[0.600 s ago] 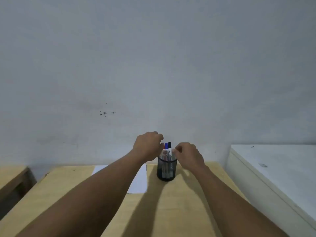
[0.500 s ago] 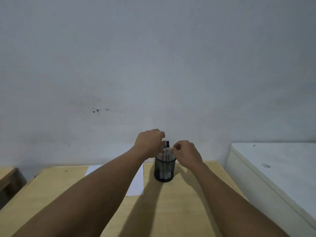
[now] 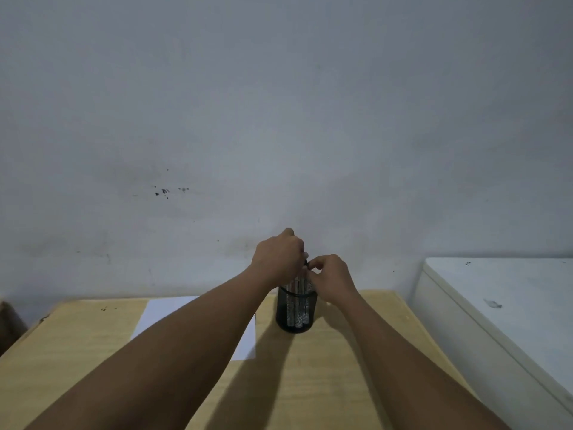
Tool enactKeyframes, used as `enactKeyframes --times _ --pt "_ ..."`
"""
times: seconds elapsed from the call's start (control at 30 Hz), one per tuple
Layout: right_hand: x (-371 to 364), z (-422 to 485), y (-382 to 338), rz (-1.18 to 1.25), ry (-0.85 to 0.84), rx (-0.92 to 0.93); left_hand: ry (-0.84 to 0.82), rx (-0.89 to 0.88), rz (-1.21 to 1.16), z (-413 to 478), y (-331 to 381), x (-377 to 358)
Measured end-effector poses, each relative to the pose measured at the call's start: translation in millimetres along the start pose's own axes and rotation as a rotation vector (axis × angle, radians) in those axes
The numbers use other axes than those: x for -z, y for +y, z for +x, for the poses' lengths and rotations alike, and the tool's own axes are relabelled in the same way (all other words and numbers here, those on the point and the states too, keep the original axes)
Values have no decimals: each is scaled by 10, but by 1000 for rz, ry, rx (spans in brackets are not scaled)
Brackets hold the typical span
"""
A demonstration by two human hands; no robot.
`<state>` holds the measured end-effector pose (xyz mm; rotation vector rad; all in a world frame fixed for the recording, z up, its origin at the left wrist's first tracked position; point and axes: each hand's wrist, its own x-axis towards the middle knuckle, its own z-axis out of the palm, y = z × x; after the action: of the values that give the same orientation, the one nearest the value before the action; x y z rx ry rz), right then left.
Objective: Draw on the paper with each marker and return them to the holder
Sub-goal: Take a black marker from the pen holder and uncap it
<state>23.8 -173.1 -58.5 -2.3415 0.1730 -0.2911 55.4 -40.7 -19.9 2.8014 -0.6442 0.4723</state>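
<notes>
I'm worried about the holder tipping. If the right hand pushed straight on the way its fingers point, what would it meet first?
The right hand points left toward the marker tops above the mesh holder, so probably those first, then the left hand just beyond. Depth is unclear.

We are looking down at a light wooden table (image 3: 325, 383). A white sheet of paper (image 3: 161, 311) is lying flat on its far left part, and a black mesh holder (image 3: 296, 315) is standing upright just beside the paper's right edge.
</notes>
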Motion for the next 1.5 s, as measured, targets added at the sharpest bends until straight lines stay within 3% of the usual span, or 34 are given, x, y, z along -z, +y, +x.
enactKeyframes --times 0.27,0.4,0.53,0.67,0.8,0.9,1.2,1.5 --pt "326 -148 -343 -40 34 59 61 50 -286 -108 101 556" --pt "505 -343 -669 73 21 118 135 42 -383 -272 11 988" --pt "493 -550 -842 164 -56 200 261 146 -575 -518 -172 1380" --pt "536 -782 -1018 502 -141 194 337 332 -793 -836 -484 1657" --pt "594 -854 -1205 955 -188 63 214 365 -1004 -1135 -743 1783" --pt "519 -908 -1397 1146 -228 10 162 285 -948 -1259 -801 1786" --pt "54 -910 -1606 1055 -348 64 251 69 -518 -1336 -933 1542" --pt "-371 -752 -1435 1013 -439 35 -30 136 -548 -1414 -1385 1327"
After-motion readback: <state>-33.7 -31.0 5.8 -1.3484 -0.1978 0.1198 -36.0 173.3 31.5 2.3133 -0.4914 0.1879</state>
